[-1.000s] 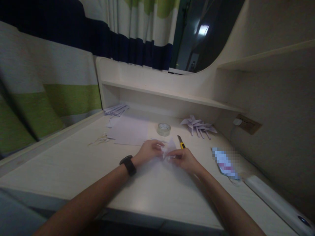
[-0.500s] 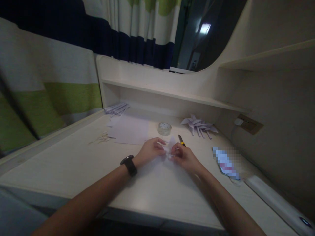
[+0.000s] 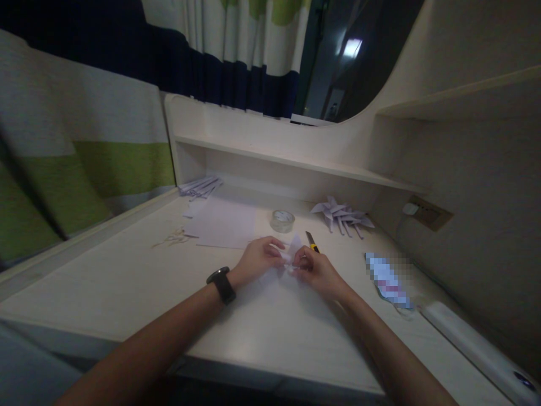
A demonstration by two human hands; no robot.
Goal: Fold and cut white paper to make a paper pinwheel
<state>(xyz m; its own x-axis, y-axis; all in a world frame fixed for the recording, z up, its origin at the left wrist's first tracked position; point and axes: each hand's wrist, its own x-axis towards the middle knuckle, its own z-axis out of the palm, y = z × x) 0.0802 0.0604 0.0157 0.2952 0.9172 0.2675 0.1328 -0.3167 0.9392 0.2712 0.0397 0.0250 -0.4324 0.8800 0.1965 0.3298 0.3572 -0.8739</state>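
Between my two hands is a small folded white paper pinwheel (image 3: 295, 246), one pointed blade standing up. My left hand (image 3: 262, 256), with a dark watch on its wrist, pinches the paper from the left. From the right, my right hand (image 3: 315, 270) grips it between thumb and fingers. The fingertips hide the middle of the paper. Just beyond the hands lie a roll of clear tape (image 3: 282, 221) and a yellow and black utility knife (image 3: 311, 241), its blade pointing away from me.
Several paper pinwheels (image 3: 341, 215) lie at the back right. White paper sheets (image 3: 224, 223), paper sticks (image 3: 200, 187) and thin pale strips (image 3: 173, 238) are on the left. A phone (image 3: 389, 282) and a long white device (image 3: 473, 344) lie to the right, below a shelf (image 3: 291, 160).
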